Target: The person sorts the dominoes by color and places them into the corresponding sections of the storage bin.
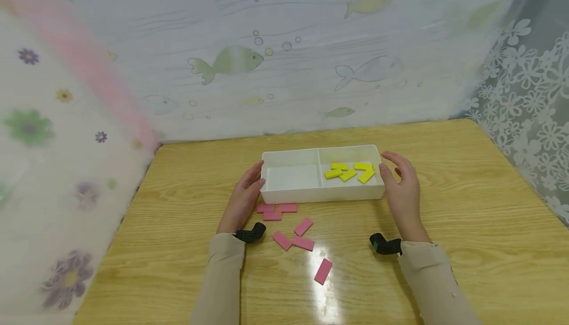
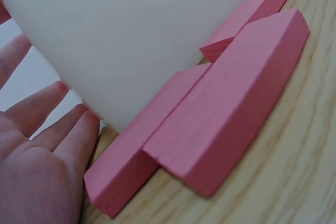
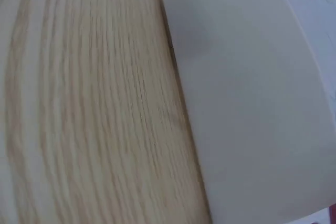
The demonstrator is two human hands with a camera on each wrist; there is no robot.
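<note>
A white two-compartment box [image 1: 322,195] stands on the table. My left hand [image 1: 240,201] is at its left end; in the left wrist view, the fingers of that hand [image 2: 37,150] are extended, their tips against the box's end wall [image 2: 115,35]. At the opposite end is my right hand [image 1: 404,196], thumb by the near corner and fingers loosely bent along the side; contact is hard to tell. Several yellow blocks [image 1: 366,176] lie in the right compartment, while the left one [image 1: 293,177] holds nothing. Pink blocks [image 2: 231,98] sit against the box's front wall near my left hand.
More pink blocks [image 1: 304,243] are scattered on the wooden table [image 1: 178,265] before the box, with a single one [image 1: 323,271] closest to me. Behind the table hangs a fish-patterned curtain [image 1: 289,93]. Black wrist cameras [image 1: 385,244] jut inward from both sleeves.
</note>
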